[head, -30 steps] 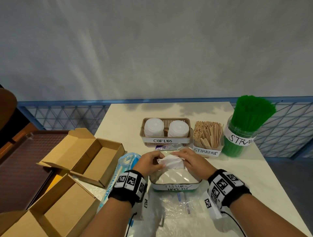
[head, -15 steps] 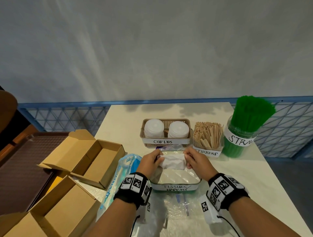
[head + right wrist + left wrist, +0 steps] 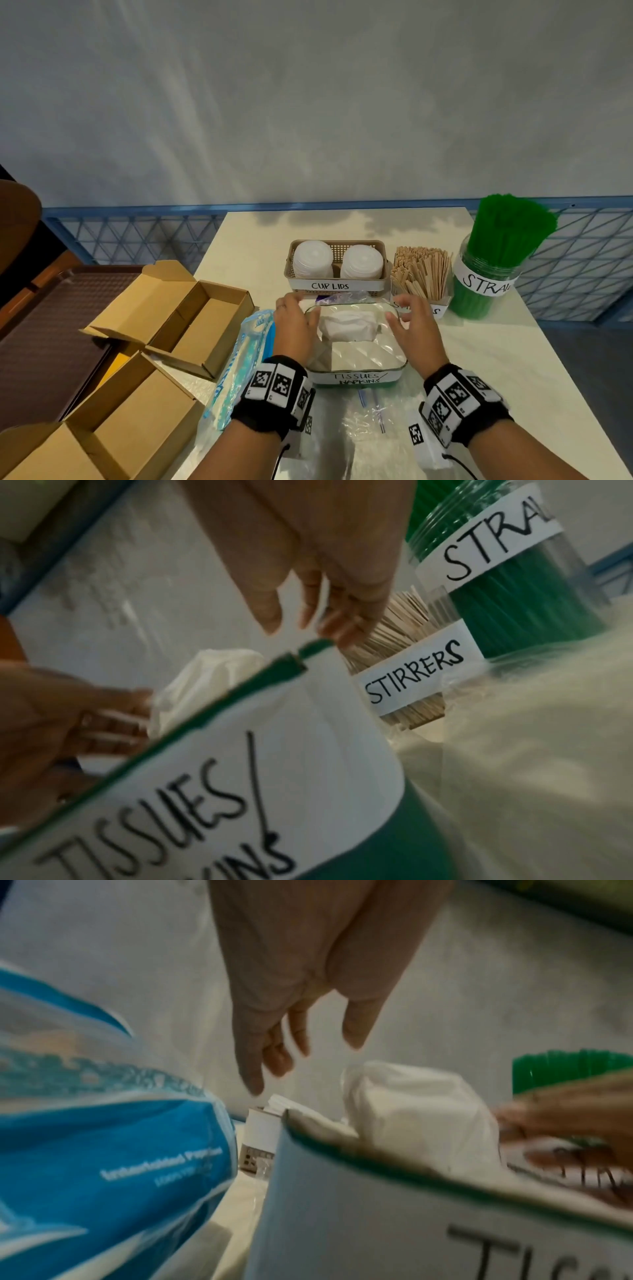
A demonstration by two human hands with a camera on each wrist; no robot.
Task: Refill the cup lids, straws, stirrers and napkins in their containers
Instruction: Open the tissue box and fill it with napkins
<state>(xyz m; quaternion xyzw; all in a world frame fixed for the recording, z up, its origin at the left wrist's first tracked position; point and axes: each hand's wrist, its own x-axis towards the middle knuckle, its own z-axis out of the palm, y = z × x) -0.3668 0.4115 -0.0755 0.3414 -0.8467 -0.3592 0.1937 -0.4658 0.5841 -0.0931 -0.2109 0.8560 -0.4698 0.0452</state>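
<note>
Head: left hand point(image 3: 295, 329) and right hand point(image 3: 416, 334), both released, flank the crumpled white napkin point(image 3: 347, 325) lying in the glossy tub point(image 3: 356, 371) labelled "TISSUES/NAPKINS".
Left wrist: fingers loose, blue plastic pack point(image 3: 113, 1150) left.
Right wrist: labels "STIRRERS", "STRA".

Behind the napkin box point(image 3: 356, 377) the cup-lid basket point(image 3: 337, 286), stirrer holder point(image 3: 423, 277) and straw jar point(image 3: 486, 284) wall the bench point(image 3: 479, 349); its far strip and right edge lie bare.
</note>
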